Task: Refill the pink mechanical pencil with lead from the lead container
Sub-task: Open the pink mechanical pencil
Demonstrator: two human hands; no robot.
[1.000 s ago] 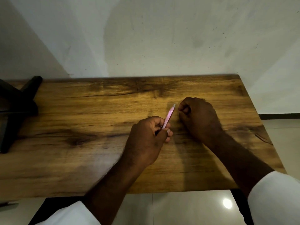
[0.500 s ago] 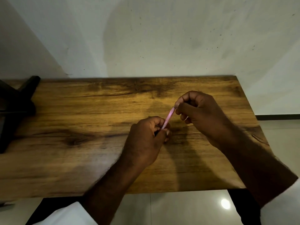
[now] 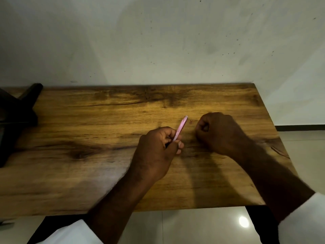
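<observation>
My left hand [image 3: 158, 152] grips the pink mechanical pencil [image 3: 180, 128] by its lower part. The pencil tilts up and away, and its top end is free. My right hand [image 3: 218, 132] rests on the wooden table [image 3: 88, 138] just right of the pencil, knuckles up and fingers curled under. Nothing shows in its grasp. A tiny pinkish piece [image 3: 191, 121] lies on the table between the pencil's top and my right hand. No lead container is in view; my right hand may hide it.
A dark wooden stand [image 3: 19, 111] sits at the table's left end. A pale wall rises directly behind the table. The table's right edge is near my right forearm, with tiled floor [image 3: 307, 155] beyond it.
My right hand let go of the pencil's top, moved right and dropped back onto the table. The left hand kept the pencil almost still.
</observation>
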